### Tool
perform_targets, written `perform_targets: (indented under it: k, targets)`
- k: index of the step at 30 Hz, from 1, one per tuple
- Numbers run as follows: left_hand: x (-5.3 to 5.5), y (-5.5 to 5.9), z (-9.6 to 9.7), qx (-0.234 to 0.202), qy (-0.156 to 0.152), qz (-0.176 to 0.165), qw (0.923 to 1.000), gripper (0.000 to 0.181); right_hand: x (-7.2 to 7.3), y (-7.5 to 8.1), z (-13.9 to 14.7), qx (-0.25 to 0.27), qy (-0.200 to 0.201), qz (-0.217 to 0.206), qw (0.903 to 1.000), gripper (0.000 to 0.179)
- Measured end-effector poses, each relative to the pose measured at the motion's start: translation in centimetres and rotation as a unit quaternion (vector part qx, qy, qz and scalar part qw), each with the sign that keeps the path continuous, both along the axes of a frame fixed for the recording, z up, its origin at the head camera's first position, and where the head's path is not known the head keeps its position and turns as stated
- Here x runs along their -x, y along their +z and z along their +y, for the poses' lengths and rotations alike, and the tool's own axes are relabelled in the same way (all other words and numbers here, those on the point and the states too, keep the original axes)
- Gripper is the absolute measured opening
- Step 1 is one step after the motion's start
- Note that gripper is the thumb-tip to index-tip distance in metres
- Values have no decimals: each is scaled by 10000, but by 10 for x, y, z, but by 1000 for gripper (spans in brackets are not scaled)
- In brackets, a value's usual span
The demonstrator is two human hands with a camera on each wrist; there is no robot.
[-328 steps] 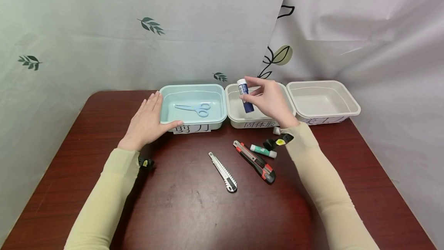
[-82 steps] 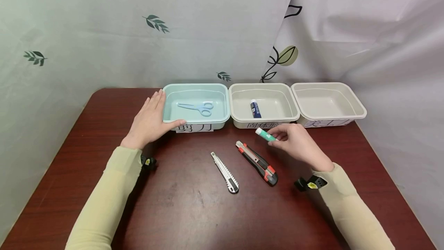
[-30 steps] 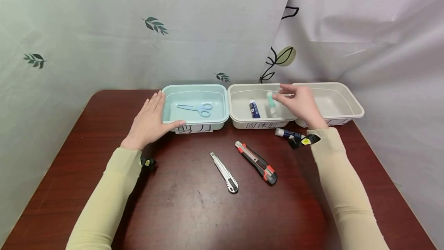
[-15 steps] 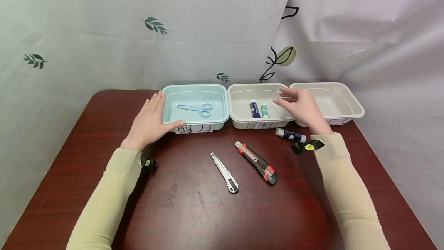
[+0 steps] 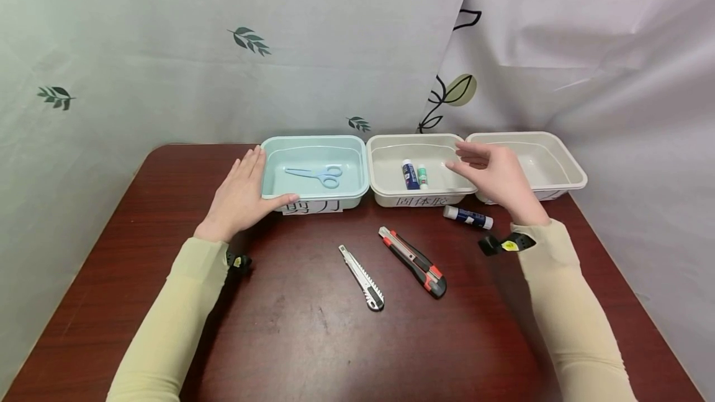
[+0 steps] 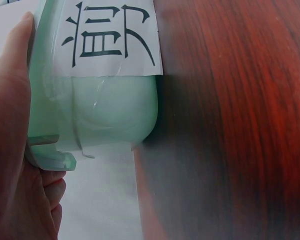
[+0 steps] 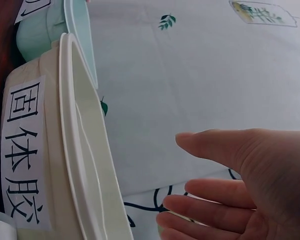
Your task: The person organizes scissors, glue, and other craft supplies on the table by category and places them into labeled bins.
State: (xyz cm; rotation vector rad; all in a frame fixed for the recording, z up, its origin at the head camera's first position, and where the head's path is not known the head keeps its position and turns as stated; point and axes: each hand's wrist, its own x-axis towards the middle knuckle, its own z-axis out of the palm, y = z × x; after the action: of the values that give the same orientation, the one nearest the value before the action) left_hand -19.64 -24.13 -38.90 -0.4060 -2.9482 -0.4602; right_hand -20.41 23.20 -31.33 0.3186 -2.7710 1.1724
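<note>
My left hand (image 5: 237, 194) rests on the left corner of a pale teal bin (image 5: 313, 142), fingers straight along its side and thumb on the front rim. Blue scissors (image 5: 321, 175) lie inside that bin. My right hand (image 5: 491, 175) holds nothing and hovers over the right end of the middle beige bin (image 5: 385, 186), thumb and fingers apart. A blue glue stick (image 5: 410, 175) and a smaller green glue stick (image 5: 422, 177) lie side by side in the middle bin. Another blue glue stick (image 5: 468, 217) lies on the table in front, below my right hand.
A second beige bin (image 5: 575, 175) stands at the right end of the row. A silver utility knife (image 5: 362, 278) and a red-and-black utility knife (image 5: 413, 260) lie on the dark wooden table (image 5: 279, 340). Paper labels with characters (image 5: 421, 201) are on the bins' fronts. A patterned cloth (image 5: 313, 79) hangs behind.
Earlier my right hand put a blue glue stick, then lifted the green one, into the middle bin. It let go; the green stick settled beside the blue one. The right hand drew back slightly.
</note>
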Motion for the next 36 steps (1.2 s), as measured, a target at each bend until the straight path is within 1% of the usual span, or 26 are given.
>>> perform_targets:
  k: [4,10,14,20,27,31,36]
  targets:
    - [0,1,0,-12,5,-38,10000,122,-5,4,2,21,13,-24,10000,53]
    - [0,2,1,-47,2,-60,10000,122,-11,7,6,26,43,92,9999,46]
    - [0,2,1,-33,2,-45,10000,121,-14,7,10,-5,63,163,9998,46]
    - [1,2,1,-34,6,-39,10000,121,-19,5,17,-38,96,221,9997,46]
    - [0,1,1,-16,1,-52,10000,121,-27,-1,26,-235,45,308,9992,45]
    - [0,1,1,-20,10,-59,10000,122,-33,-2,31,-172,43,202,9996,45]
    - [0,0,0,-34,13,-37,10000,122,-39,-5,38,-214,21,85,9997,47]
